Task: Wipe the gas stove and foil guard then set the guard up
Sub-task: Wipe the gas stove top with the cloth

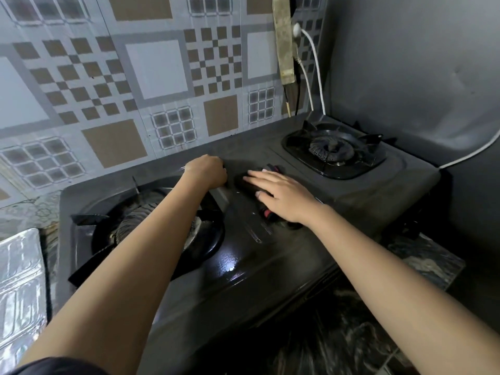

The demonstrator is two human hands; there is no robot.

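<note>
A black two-burner gas stove [243, 266] stands on the counter, its top shiny between the burners. My right hand [281, 196] lies flat, fingers straight, pressing a dark cloth with red trim [240, 181] onto the middle of the stove top. My left hand [207, 170] is curled into a fist just left of the cloth, at the back edge of the left burner [89, 220]; nothing shows in it. My left forearm crosses over that burner. The silver foil guard [21, 280] lies flat on the counter at the far left.
The right burner [331, 151] is uncovered. A power strip [284, 41] hangs on the patterned wall behind, with a white cable [316, 71] running down to the stove's back corner. A grey wall closes the right side. Dark marble counter [422, 261] shows in front.
</note>
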